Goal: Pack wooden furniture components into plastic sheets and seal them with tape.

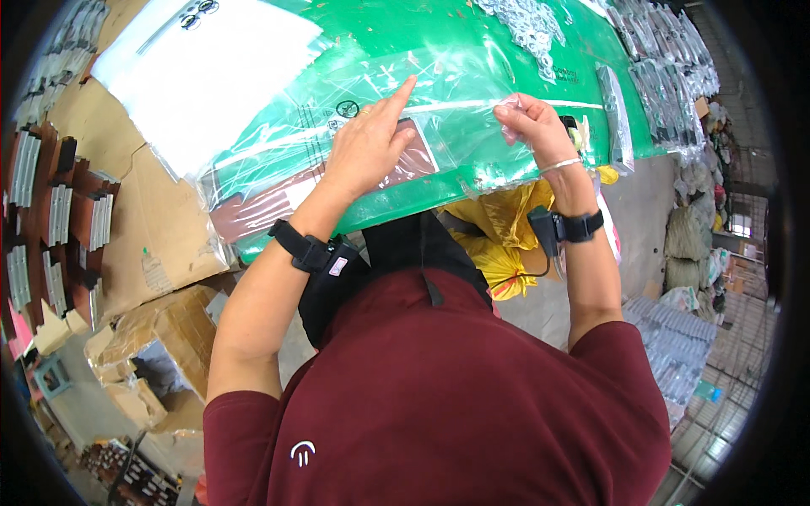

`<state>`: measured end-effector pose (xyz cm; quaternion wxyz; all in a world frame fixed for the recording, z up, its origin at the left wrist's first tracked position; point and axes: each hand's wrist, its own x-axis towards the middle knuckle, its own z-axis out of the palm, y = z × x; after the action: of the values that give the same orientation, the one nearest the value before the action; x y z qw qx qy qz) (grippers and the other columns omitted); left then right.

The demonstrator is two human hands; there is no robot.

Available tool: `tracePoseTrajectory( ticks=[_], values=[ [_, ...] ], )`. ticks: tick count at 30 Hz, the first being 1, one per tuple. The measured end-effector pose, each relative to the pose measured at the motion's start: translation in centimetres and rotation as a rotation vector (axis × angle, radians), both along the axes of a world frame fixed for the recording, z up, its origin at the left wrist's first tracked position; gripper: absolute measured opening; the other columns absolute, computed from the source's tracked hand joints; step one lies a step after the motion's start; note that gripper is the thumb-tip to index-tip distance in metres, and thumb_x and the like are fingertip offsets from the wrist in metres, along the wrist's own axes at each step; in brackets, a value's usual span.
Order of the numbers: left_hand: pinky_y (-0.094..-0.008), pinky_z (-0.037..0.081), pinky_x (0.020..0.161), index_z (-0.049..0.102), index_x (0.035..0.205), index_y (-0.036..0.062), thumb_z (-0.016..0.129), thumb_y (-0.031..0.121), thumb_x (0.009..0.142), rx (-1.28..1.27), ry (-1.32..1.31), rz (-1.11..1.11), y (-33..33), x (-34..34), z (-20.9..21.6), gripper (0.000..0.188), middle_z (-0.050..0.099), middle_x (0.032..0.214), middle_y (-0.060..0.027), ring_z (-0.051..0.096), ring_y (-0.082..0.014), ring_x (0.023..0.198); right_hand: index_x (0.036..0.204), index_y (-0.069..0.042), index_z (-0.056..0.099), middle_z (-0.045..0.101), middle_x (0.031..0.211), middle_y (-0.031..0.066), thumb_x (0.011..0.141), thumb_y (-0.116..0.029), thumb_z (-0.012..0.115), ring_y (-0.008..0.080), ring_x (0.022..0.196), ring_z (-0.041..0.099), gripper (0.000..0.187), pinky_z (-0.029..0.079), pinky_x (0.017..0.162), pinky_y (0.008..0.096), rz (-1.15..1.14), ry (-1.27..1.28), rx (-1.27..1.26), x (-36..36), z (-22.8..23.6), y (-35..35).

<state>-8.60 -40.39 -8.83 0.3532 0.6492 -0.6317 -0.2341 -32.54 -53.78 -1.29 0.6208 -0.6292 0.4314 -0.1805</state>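
A clear plastic bag (460,131) lies across the green table cover (388,202), with a flat brown panel (418,158) inside it. My left hand (364,150) rests flat on the bag over the panel, index finger stretched out and thumb apart. At the bag's right end, my right hand (538,126) pinches gathered film between thumb and fingers. A narrow plastic-wrapped piece (616,118) lies on the cover to the right of that hand.
White plastic sheets (202,84) are stacked at the far left. Small metal parts (527,34) lie at the back, with wrapped bundles (666,84) at the right. Yellow bags (498,228) sit below the table edge; an open carton (160,363) stands lower left.
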Motion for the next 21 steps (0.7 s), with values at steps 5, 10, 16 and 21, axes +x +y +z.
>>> tracePoseTrajectory(
  ticks=[5, 10, 16, 21],
  values=[
    [-0.0391, 0.039, 0.111, 0.012, 0.163, 0.0218, 0.049, 0.034, 0.103, 0.006, 0.304, 0.067, -0.1, 0.5, 0.3, 0.071, 0.05, 0.149, -0.0163, 0.049, -0.0318, 0.137, 0.093, -0.005, 0.069, 0.07, 0.085, -0.0009, 0.091, -0.018, 0.074, 0.0072, 0.07, 0.062, 0.015, 0.049, 0.062, 0.0233, 0.099, -0.091, -0.094, 6.2, 1.1, 5.1],
    [-0.0497, 0.019, 0.121, 0.002, 0.163, 0.0174, 0.033, 0.055, 0.104, -0.28, 0.944, 0.156, 0.1, 1.1, 1.2, 0.077, 0.027, 0.162, -0.0164, 0.026, -0.0317, 0.15, 0.086, -0.002, 0.07, 0.07, 0.075, 0.0046, 0.085, -0.016, 0.076, 0.0097, 0.066, 0.064, 0.015, 0.05, 0.059, 0.0267, 0.045, -0.043, -0.219, 11.3, -3.6, 9.1],
    [-0.0527, 0.014, 0.122, 0.001, 0.163, 0.0181, 0.03, 0.058, 0.102, -0.351, 0.962, 0.218, 0.2, 1.3, 1.1, 0.078, 0.025, 0.163, -0.0165, 0.023, -0.0322, 0.151, 0.079, -0.003, 0.07, 0.07, 0.071, 0.0147, 0.079, -0.019, 0.074, 0.0304, 0.065, 0.069, 0.016, 0.052, 0.061, 0.0411, 0.075, 0.335, -0.585, 13.9, -3.7, 10.8],
    [-0.0504, 0.016, 0.122, 0.008, 0.163, 0.0154, 0.031, 0.052, 0.104, -0.387, 0.942, 0.247, 0.5, 1.2, 1.1, 0.073, 0.029, 0.161, -0.0169, 0.026, -0.0319, 0.15, 0.094, 0.002, 0.068, 0.072, 0.08, 0.0109, 0.089, -0.016, 0.066, 0.0193, 0.069, 0.071, 0.019, 0.056, 0.065, 0.0305, 0.391, 0.349, -0.334, 14.0, -2.3, 8.0]
  ],
)
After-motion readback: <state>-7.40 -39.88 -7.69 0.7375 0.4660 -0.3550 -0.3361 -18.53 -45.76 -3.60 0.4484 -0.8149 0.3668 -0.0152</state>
